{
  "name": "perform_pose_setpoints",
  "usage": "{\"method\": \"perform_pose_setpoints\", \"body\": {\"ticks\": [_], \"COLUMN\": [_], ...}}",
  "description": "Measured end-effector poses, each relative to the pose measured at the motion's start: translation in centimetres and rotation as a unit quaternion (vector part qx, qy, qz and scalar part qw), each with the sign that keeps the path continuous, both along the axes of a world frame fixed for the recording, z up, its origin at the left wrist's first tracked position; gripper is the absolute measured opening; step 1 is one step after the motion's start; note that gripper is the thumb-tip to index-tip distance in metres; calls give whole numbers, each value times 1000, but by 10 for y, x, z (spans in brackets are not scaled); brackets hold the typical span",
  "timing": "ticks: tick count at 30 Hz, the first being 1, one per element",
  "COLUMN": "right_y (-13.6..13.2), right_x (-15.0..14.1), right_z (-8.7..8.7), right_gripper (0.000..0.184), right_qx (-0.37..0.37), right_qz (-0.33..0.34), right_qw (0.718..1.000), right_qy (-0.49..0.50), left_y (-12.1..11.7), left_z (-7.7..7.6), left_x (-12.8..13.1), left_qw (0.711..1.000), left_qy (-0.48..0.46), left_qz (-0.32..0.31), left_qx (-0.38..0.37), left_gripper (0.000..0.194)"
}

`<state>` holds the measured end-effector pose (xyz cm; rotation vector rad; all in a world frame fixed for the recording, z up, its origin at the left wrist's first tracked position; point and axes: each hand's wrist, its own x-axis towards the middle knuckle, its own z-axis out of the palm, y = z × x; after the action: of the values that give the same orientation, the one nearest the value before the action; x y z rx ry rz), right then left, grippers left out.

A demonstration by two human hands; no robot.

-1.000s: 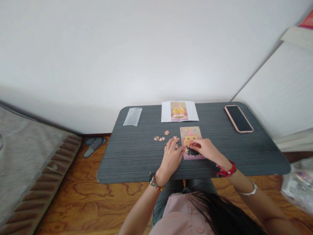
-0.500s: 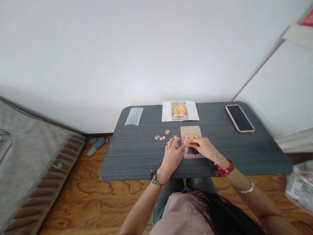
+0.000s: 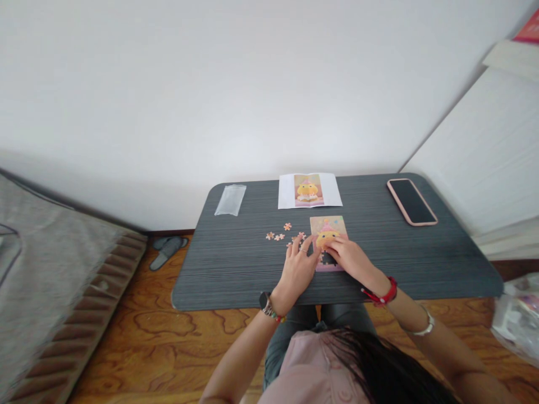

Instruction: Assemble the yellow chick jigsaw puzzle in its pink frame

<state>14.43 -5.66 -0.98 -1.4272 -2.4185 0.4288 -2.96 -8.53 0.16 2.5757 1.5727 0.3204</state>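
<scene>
A small jigsaw puzzle [image 3: 337, 225] of a yellow character in a pink hat lies partly filled in its frame, with a dark gap low in the picture. My right hand [image 3: 348, 258] is over the gap, its fingertips pressed together on the puzzle; anything between them is hidden. My left hand [image 3: 298, 270] rests at the puzzle's left edge, fingers spread, thumb touching or nearly touching the frame. Loose puzzle pieces [image 3: 279, 237] lie beyond and left of its fingers, some partly covered by them.
On the dark table [image 3: 227, 264], a folded reference sheet [image 3: 330, 189] lies behind the puzzle. A clear plastic sleeve [image 3: 231, 200] is at the back left, a phone [image 3: 411, 201] at the back right. Grey slippers [image 3: 165, 251] are on the floor, and a plastic bag [image 3: 517, 320] is beside the table.
My right hand has moved slightly left, its fingers now flatter on the puzzle. My left hand has shifted slightly right, against the frame.
</scene>
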Motion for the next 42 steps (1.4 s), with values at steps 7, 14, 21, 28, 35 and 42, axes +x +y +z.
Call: {"method": "perform_pose_setpoints", "body": {"ticks": [7,14,21,28,35,42], "right_y": [-11,-18,-11,-1,14,41], "right_x": [2,1,13,31,19,-24], "right_z": [-7,-1,3,23,28,22], "right_gripper": [20,27,23,23,22,20], "right_qx": [71,118,67,59,31,-18], "right_qz": [-13,33,0,-73,-8,134], "right_qw": [996,983,998,987,992,991], "right_qy": [-44,-137,0,132,121,21], "left_y": [-4,-2,0,6,10,8], "left_z": [-3,-3,1,8,-1,-8], "left_x": [6,8,9,-1,-50,-76], "left_qw": [998,996,998,999,986,975], "left_qy": [39,58,40,-43,-64,-68], "left_qz": [12,0,-3,31,155,209], "left_qx": [42,64,38,1,19,39], "left_gripper": [29,30,29,31,31,29]}}
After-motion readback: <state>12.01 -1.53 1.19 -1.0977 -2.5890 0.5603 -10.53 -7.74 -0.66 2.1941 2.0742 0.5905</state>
